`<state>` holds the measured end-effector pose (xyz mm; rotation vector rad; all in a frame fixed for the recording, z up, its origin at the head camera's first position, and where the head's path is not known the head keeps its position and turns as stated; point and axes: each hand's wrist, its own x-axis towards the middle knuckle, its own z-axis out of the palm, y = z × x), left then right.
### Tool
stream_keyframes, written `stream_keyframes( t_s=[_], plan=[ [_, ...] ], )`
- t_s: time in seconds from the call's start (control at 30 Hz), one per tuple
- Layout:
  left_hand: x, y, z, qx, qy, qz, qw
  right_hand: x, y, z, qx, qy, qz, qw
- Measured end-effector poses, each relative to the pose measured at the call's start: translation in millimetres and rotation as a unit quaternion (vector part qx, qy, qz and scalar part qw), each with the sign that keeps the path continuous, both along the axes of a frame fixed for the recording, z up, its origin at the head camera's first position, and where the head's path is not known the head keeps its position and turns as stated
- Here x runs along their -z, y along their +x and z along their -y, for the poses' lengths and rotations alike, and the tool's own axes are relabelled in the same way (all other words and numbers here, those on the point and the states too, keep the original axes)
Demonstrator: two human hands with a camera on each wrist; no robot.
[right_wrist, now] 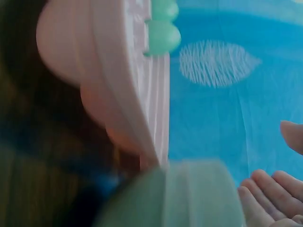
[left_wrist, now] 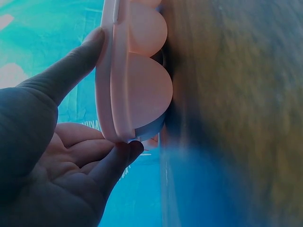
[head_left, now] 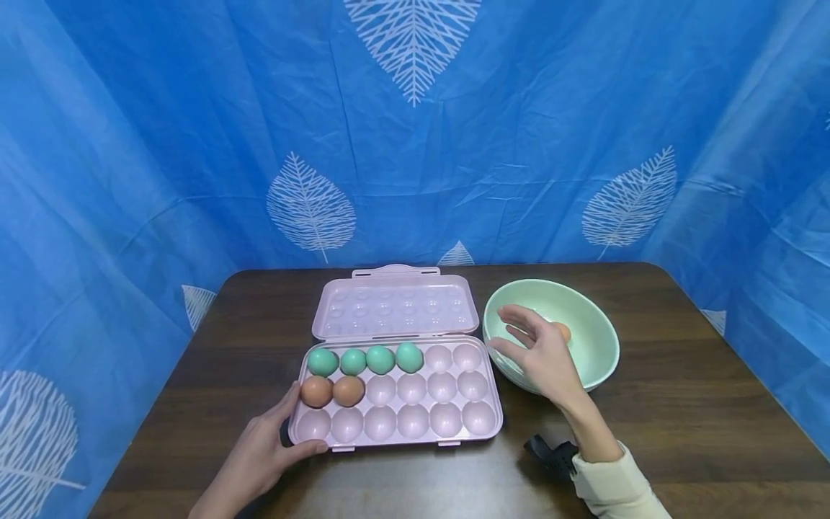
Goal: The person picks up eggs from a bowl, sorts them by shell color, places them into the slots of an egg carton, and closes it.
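Observation:
A pale pink egg box [head_left: 389,422] lies open on the table. Four green eggs [head_left: 380,360] fill the left part of its back row, and two brown eggs [head_left: 349,391] stand at the left of the middle row. My left hand [head_left: 262,447] grips the box's front left corner, thumb on the front rim and fingers along the left side. Over the left side of a light green bowl [head_left: 599,353] hovers my right hand [head_left: 541,353], fingers apart and holding nothing. Partly behind that hand, a brown egg [head_left: 563,331] shows in the bowl.
The box's lid [head_left: 395,306] lies folded back behind it. A black strap [head_left: 551,455] hangs by the right wrist. Behind the dark wooden table [head_left: 681,404] hangs a blue curtain [head_left: 454,180] with white leaf prints.

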<state>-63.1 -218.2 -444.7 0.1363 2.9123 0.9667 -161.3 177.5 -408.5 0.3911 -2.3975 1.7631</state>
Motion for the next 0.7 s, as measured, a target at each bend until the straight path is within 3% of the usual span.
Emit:
stream_keyframes(
  t_s=[0.4,0.7],
  plan=[
    [0.3,-1.0,0.2,-0.003,0.001,0.005,1.0,3.7,-5.2,-52.9,0.053,0.104,0.032,0.993],
    [0.9,-0.1,0.5,-0.006,0.006,0.005,1.0,4.5,-8.1,-57.5,0.038,0.16,0.04,0.986]
  ],
)
